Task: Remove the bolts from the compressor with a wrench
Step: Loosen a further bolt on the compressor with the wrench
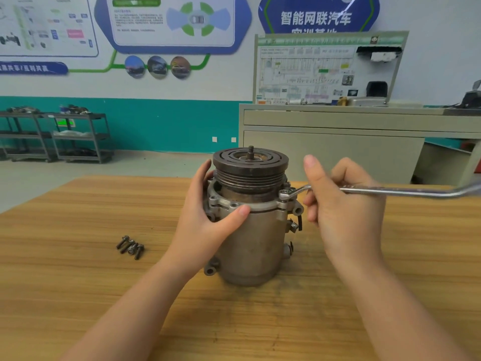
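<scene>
A grey metal compressor stands upright on the wooden table, its dark grooved pulley on top. My left hand grips the compressor's upper body, thumb across the front flange. A long silver ring wrench reaches in from the right; its ring end sits over a bolt on the flange's right side. My right hand holds the wrench shaft close to the ring end, thumb raised. Several removed dark bolts lie in a small pile on the table to the left.
Behind the table stands a beige cabinet carrying a wiring display board. Dark metal shelf carts stand by the teal wall at the far left. The wrench's far end runs past the right image edge.
</scene>
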A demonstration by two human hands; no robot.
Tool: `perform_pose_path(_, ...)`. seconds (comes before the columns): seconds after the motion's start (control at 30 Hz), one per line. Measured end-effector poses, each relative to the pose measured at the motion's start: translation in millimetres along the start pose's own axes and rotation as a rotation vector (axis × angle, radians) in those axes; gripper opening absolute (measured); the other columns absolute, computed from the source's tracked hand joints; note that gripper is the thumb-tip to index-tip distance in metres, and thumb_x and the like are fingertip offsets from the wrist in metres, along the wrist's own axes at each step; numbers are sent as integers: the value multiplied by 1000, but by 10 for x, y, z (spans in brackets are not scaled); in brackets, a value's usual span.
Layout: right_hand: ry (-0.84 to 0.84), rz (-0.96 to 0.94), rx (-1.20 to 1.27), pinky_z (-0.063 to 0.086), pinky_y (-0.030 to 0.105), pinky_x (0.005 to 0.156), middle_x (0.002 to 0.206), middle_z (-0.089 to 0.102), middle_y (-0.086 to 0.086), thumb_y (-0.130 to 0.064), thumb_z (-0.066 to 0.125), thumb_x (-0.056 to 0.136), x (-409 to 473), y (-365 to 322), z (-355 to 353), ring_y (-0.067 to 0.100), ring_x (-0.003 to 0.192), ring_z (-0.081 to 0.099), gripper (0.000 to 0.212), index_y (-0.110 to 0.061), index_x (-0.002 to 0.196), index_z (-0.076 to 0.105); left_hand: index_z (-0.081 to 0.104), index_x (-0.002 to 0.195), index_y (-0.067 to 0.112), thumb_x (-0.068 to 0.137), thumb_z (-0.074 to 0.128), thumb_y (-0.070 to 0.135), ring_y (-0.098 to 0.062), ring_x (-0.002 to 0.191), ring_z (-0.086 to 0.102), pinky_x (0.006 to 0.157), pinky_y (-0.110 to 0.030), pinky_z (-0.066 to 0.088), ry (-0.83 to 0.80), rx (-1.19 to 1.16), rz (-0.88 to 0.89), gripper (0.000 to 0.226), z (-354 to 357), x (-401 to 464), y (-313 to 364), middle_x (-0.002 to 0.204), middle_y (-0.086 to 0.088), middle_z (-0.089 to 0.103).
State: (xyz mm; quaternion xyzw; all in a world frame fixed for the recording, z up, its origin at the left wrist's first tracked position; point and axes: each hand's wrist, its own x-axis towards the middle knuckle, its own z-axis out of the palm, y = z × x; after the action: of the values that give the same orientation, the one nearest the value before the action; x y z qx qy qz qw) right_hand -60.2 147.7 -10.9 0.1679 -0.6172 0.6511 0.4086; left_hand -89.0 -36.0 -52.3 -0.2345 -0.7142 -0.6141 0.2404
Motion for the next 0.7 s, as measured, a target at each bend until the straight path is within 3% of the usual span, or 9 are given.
perform_pose_path(0.1,-22,-440,-355,26,20,42,53,34,6,-25,62,90,-97,-2,77,10,47,29,47,-27,60,25,27,150,38,63,76,54,8,128,46,98,-12,44,1,-24,-12,101,11,-4,-6,140,27,46)
perform_pose_path(0.17,-47,-555,-392,22,21,44,55,25,-1,-15,58,88,-133,33,90,10,50,25,44,-28,63,25,26,151,37,63,76,54,10,127,46,98,-12,44,-4,-24,-18,103,8,-1,-5,140,27,46)
perform_pose_path(0.23,-44,-399,-222,24,18,44,53,28,1,-13,57,83,-104,84,47,5,47,28,42,-24,56,27,25,152,37,62,77,53,10,126,47,97,-11,45,-10,-36,-33,105,-1,6,-9,140,27,45)
perform_pose_path(0.37,-74,265,307,26,17,37,41,41,0,-8,60,75,128,158,-69,11,35,35,38,-22,46,41,21,154,35,58,80,52,10,126,46,100,-12,43,-29,-7,-36,114,-19,19,0,143,24,43)
perform_pose_path(0.47,-182,759,639,27,16,29,45,46,-1,-9,63,80,268,212,-91,6,30,37,28,-19,61,44,20,154,32,56,80,53,10,128,45,102,-13,42,-31,0,-32,117,-19,22,-6,145,20,42)
perform_pose_path(0.53,-136,875,821,29,13,27,46,48,-2,-13,64,76,304,228,-87,2,30,40,21,-14,66,46,21,153,35,57,79,55,11,128,44,100,-10,42,-30,9,-30,114,-16,22,-8,145,21,42)
perform_pose_path(0.6,-17,871,909,30,12,28,47,49,-2,-14,67,74,311,216,-94,1,31,42,19,-13,69,49,21,153,37,59,77,57,11,128,43,100,-10,42,-28,18,-27,111,-15,18,-11,145,23,41)
perform_pose_path(0.7,63,691,620,30,14,31,49,49,-1,-19,71,83,255,175,-110,4,34,42,27,-19,67,48,20,153,38,61,76,57,7,133,41,108,-22,41,-22,33,-29,109,-22,10,-21,149,20,39)
